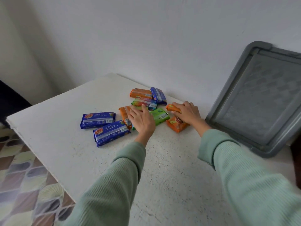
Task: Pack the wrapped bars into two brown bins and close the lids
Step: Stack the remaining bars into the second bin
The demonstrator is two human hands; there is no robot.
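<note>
Several wrapped bars lie in a loose heap on the white table point(65, 144). Two blue bars point(97, 120) point(111, 133) lie at the left of the heap, apart from the rest. My left hand point(141, 120) lies flat, fingers straight, over an orange bar point(124, 115) and touches the green bar point(159, 117). My right hand point(187, 112) curls its fingers round an orange bar point(171, 107) and lies over another orange bar point(176, 125). Behind them sit an orange bar point(140, 93), a blue bar point(158, 95) and a green-and-blue bar point(145, 103). No brown bin is in view.
A grey lid point(260, 98) leans against the white wall at the right, its lower edge on the table. The table's left edge drops to a patterned floor point(24, 185). A dark object point(11, 101) stands at the far left.
</note>
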